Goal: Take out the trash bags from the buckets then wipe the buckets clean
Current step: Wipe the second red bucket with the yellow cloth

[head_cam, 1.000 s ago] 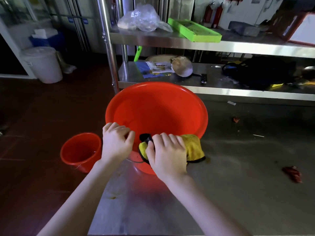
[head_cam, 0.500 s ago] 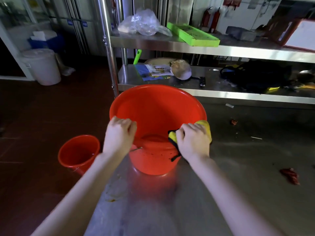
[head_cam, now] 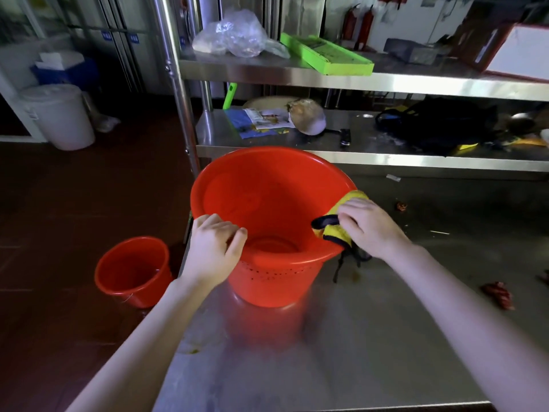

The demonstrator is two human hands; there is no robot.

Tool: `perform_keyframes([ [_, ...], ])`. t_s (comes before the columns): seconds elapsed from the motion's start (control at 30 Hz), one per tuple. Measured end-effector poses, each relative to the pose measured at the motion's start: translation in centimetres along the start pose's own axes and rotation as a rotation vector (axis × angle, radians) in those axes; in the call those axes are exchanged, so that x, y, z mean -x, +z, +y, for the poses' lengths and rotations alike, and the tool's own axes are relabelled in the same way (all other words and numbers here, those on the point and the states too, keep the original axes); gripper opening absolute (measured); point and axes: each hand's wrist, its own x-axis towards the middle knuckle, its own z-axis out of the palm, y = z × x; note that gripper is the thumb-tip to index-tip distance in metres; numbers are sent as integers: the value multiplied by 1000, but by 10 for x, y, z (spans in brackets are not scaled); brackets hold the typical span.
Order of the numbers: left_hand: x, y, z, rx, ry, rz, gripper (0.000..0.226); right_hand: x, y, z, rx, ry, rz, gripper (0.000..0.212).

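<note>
A large red bucket (head_cam: 261, 197) stands on the steel table (head_cam: 371, 337), with no bag inside it. My left hand (head_cam: 214, 251) grips its near left rim, thumb inside and fingers outside. My right hand (head_cam: 371, 227) holds a yellow cloth with black edging (head_cam: 335, 230) folded over the right rim. The cloth's far end shows beyond my fingers on the outside of the rim. A smaller red bucket (head_cam: 133, 272) sits on the floor to the left of the table.
A two-level steel shelf (head_cam: 386, 81) rises behind the bucket with a clear plastic bag (head_cam: 234, 34), a green tray (head_cam: 326, 55) and a black bag (head_cam: 439, 123). Red scraps (head_cam: 499, 295) lie on the table at right. A white lidded bin (head_cam: 59, 117) stands far left.
My right hand has slid the cloth along the rim, from the near edge round to the right side. My left hand has kept its grip on the near left rim.
</note>
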Motion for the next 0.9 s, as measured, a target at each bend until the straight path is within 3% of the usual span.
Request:
perform_keyframes([
  [0.13, -2, 4, -6, -12, -29, 26, 44, 5, 22, -37, 110, 199, 179, 37],
  [0.37, -39, -18, -34, -137, 28, -214, 47, 20, 52, -133, 220, 195, 318, 35],
  [0.47, -32, -14, -4, -241, 31, -123, 49, 15, 49, -134, 225, 228, 348, 36],
  [0.53, -7, 0, 26, -147, 27, -62, 46, 14, 49, -130, 213, 209, 362, 35],
  [0.63, 16, 11, 43, -26, -10, 38, 42, 21, 45, -115, 167, 58, 317, 34],
  [0.73, 11, 5, 33, 11, -11, 27, 43, 24, 25, -69, 108, -44, 232, 33],
  [0.83, 0, -3, 21, 36, 38, -12, 39, 11, -5, -7, 78, -39, 9, 31],
  [0.9, -9, -4, 15, 38, 57, -37, 37, 4, -7, 17, 136, -24, -37, 30],
])
